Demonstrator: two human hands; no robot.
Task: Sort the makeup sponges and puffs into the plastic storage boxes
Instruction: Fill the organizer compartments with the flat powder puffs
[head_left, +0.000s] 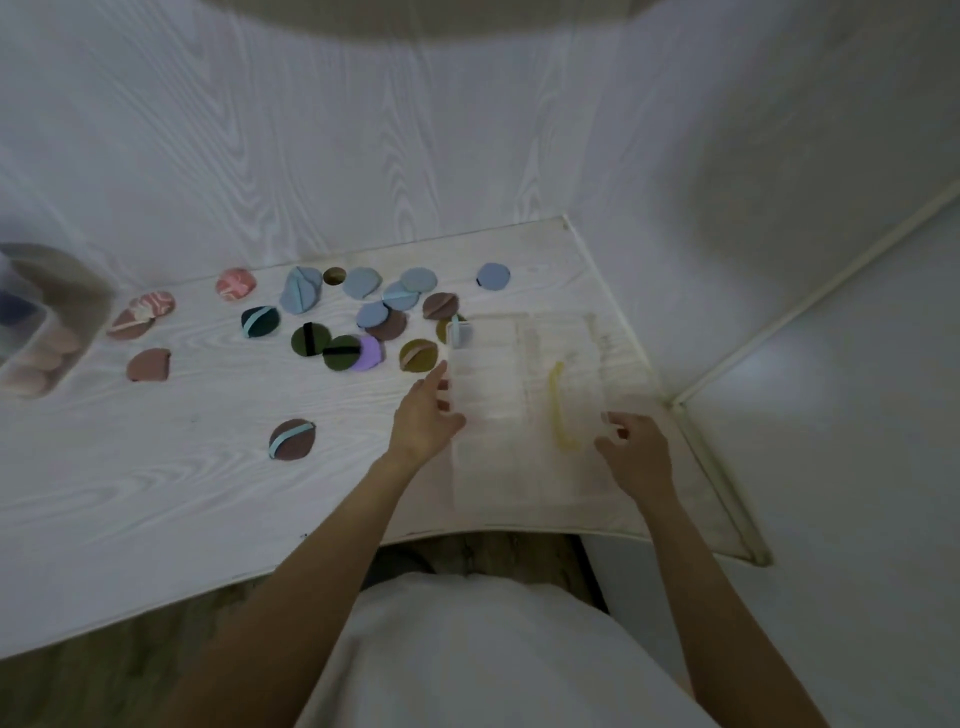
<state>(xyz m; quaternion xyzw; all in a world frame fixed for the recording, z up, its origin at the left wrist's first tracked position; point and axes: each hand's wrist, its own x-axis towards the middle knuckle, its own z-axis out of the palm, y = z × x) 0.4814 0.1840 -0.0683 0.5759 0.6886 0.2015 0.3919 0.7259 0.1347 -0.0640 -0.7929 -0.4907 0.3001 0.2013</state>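
A clear plastic storage box (524, 410) with a yellow handle lies flat on the right part of the white table (156, 499). My left hand (428, 410) rests against its left edge, fingers curled on the rim. At the box's near right side my right hand (631, 447) touches it with fingers spread. Several round puffs lie scattered across the table's far half: blue ones (361, 283), brown (291, 439), olive (310, 340), a purple one (368, 353) and pink marbled ones (235, 284). The picture is blurred.
A second clear box (39, 332) holding pale pink sponges and something dark blue stands at the far left edge. White wood-grain walls close off the table's back and right. The table's right corner (748, 556) drops to a grey floor.
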